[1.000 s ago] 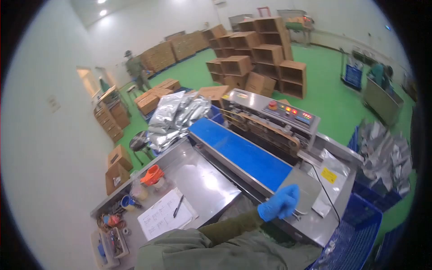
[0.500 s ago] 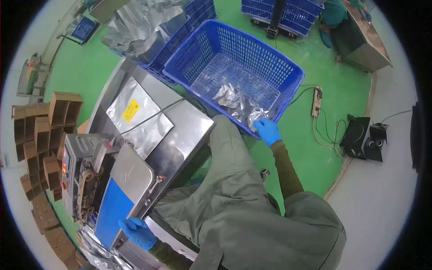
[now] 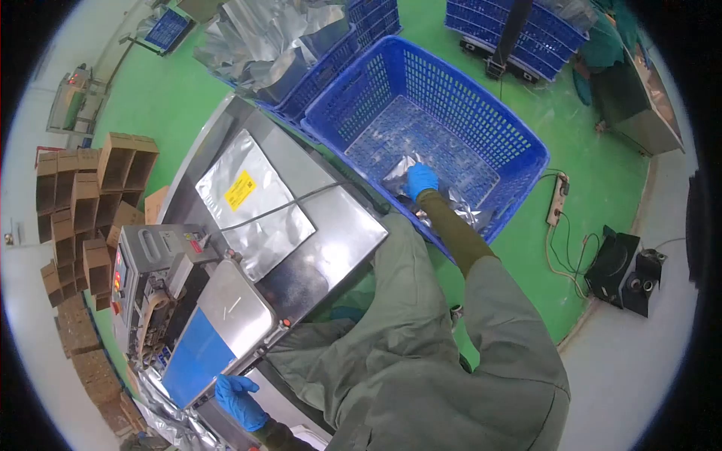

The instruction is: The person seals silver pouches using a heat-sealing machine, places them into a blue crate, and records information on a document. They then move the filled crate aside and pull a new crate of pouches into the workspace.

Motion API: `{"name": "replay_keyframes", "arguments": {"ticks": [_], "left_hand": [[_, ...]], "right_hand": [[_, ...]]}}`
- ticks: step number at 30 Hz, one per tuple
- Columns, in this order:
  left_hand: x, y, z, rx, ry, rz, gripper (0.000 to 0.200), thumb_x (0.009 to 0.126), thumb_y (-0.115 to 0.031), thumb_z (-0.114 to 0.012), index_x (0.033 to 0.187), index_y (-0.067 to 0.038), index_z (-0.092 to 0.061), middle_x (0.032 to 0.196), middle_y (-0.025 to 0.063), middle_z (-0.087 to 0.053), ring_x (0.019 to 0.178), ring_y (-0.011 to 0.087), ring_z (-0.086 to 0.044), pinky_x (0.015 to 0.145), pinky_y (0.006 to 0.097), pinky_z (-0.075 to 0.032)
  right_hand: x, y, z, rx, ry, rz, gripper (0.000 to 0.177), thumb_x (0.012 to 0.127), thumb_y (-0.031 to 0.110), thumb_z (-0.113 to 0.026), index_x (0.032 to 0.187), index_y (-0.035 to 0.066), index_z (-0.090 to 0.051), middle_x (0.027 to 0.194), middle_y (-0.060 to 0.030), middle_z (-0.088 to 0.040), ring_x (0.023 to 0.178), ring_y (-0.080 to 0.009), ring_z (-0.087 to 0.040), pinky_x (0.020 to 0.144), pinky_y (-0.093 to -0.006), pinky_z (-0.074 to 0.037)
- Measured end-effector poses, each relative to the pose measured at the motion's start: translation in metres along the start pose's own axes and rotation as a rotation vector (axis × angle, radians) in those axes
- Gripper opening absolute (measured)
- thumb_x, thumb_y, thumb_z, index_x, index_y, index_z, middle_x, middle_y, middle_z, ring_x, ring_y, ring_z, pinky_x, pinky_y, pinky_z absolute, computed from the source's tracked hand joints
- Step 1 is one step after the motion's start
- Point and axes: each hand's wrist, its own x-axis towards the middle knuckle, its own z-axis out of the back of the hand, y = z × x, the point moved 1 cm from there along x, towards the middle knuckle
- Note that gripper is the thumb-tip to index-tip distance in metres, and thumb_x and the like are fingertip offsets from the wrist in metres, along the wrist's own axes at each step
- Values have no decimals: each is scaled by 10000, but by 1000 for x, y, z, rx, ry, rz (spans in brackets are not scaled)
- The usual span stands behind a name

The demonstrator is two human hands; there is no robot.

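Note:
My right hand (image 3: 423, 180), in a blue glove, reaches into the blue plastic basket (image 3: 519, 135). Its fingers are curled over a crumpled silver foil pouch (image 3: 400, 167) on the basket's floor, and the fingertips are partly hidden. More crumpled foil (image 3: 470, 216) lies under my right forearm. My left hand (image 3: 241, 402), also gloved in blue, hovers beside the lower end of the blue conveyor belt (image 3: 197, 357). Its thumb and fingers are apart, with nothing visible between them. A flat silver pouch with a yellow label (image 3: 256, 207) rests on the steel table (image 3: 350, 237).
A sealing machine (image 3: 162, 263) stands left of the belt, and its cable crosses the labelled pouch. Another basket holds upright silver pouches (image 3: 271, 45). Cardboard boxes (image 3: 98, 188) are stacked at left. A power strip (image 3: 557, 199) lies on the green floor at right. Another person's green sleeve (image 3: 605, 41) shows at upper right.
My right hand has moved left and deeper into the basket, from the foil near its front corner to the foil further left. My left hand has its fingers more spread. The view has shifted slightly.

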Motion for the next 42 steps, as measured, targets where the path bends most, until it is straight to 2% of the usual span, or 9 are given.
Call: {"name": "replay_keyframes", "arguments": {"ticks": [8, 13, 16, 19, 22, 27, 31, 37, 42], "left_hand": [[-4, 10, -3, 114, 35, 30, 435, 916, -357, -445, 599, -62, -407, 516, 73, -462, 468, 164, -454, 477, 278, -365], [-10, 7, -9, 102, 18, 71, 436, 913, -328, -460, 581, -47, -435, 530, 72, -477, 501, 158, -467, 551, 277, -382], [-12, 10, -5, 111, -2, 34, 442, 913, -327, -452, 571, -49, -416, 510, 66, -452, 536, 147, -473, 565, 267, -369], [-8, 16, 10, 24, 193, 84, 343, 904, -267, -483, 683, -11, -540, 645, 81, -559, 571, 144, -518, 559, 282, -405], [-22, -27, -2, 67, 205, 171, 395, 925, -347, -439, 785, -3, -573, 769, 132, -607, 705, 189, -566, 674, 297, -439], [-31, -34, -11, -146, 19, 253, 364, 905, -315, -491, 665, -44, -522, 571, 49, -516, 521, 130, -466, 511, 246, -389], [-18, -27, -10, -148, 263, 200, 321, 893, -317, -506, 772, -27, -572, 684, 76, -587, 584, 140, -527, 547, 241, -430], [18, -83, -42, -85, 615, -344, 442, 848, -22, -474, 1280, 43, -407, 1268, 159, -462, 1145, 225, -468, 993, 330, -327], [96, -91, -79, -571, 609, -370, 414, 924, -210, -430, 1288, -15, -400, 1270, 107, -446, 1197, 197, -402, 1020, 322, -300]], "right_hand": [[84, -16, 41, 168, 130, 166, 202, 727, 211, -548, 838, 85, -661, 923, -161, -628, 831, -370, -602, 718, -457, -493], [65, -41, 82, 200, -60, -228, 507, 712, 466, -601, 984, 39, -630, 1015, -173, -616, 959, -327, -587, 813, -434, -474], [27, -38, 76, 24, 420, -65, 698, 567, 618, -677, 981, 58, -647, 1018, -153, -628, 954, -325, -600, 820, -425, -476], [26, -48, 22, -13, 188, -190, 350, 784, 360, -522, 925, 77, -674, 958, -165, -642, 877, -327, -626, 787, -428, -486], [39, -33, 72, 177, 165, -267, 341, 781, 310, -489, 893, 42, -667, 973, -199, -619, 872, -366, -608, 792, -451, -476], [23, 34, 232, 100, 28, 116, 280, 705, 279, -521, 779, 66, -687, 841, -201, -633, 785, -365, -628, 701, -432, -500], [-29, 109, 356, 57, -102, 281, 257, 685, 268, -525, 721, 69, -684, 748, -188, -634, 701, -359, -629, 639, -428, -502], [-134, 216, 534, 149, -407, 595, 319, 731, 276, -482, 693, 5, -647, 691, -221, -607, 668, -374, -610, 609, -451, -481], [-168, 266, 600, -9, -519, 757, 392, 793, 322, -414, 693, 19, -642, 730, -197, -624, 685, -343, -614, 646, -430, -481]]}}
